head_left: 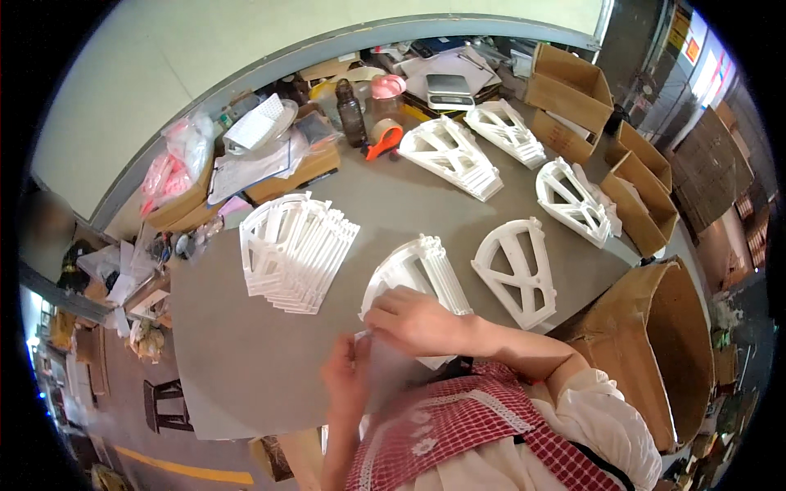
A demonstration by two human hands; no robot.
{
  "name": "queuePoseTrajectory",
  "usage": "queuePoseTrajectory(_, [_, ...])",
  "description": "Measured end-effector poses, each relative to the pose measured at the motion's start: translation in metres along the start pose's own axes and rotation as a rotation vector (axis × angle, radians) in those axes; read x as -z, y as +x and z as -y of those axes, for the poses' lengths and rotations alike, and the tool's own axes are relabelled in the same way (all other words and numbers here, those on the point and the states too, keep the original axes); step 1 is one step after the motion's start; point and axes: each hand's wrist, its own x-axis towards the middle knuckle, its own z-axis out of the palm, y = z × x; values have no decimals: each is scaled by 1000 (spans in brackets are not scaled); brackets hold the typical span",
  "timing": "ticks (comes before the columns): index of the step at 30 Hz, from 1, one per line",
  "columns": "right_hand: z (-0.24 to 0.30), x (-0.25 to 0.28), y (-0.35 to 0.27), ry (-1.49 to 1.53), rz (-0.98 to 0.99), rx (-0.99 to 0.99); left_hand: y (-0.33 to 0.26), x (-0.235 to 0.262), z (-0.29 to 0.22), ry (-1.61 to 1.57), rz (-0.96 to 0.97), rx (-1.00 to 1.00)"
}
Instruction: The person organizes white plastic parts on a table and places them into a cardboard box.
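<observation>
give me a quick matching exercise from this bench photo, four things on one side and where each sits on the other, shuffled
Things:
1. fanned stack of white fan-shaped frames
2. digital scale
3. orange tape dispenser
4. big open cardboard box

Places:
A. far edge of the table, on a pile of papers
B. off the table's right edge, beside the person's right arm
C. left part of the grey table top
D. next to the dark bottle and the pink-lidded jar

Pairs: 1-C, 2-A, 3-D, 4-B
</observation>
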Motion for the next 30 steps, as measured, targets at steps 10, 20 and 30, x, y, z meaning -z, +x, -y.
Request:
queuePoseTrajectory(10, [-26, -29, -13, -99, 45, 232, 4, -16, 53, -575, -64, 314])
queuePoseTrajectory(20, [-142, -60, -41, 158, 354, -477, -9, -3, 169, -552, -175, 452])
queuePoseTrajectory(30, [-114, -55, -29, -226, 513, -788, -8, -11, 211, -666, -203, 493])
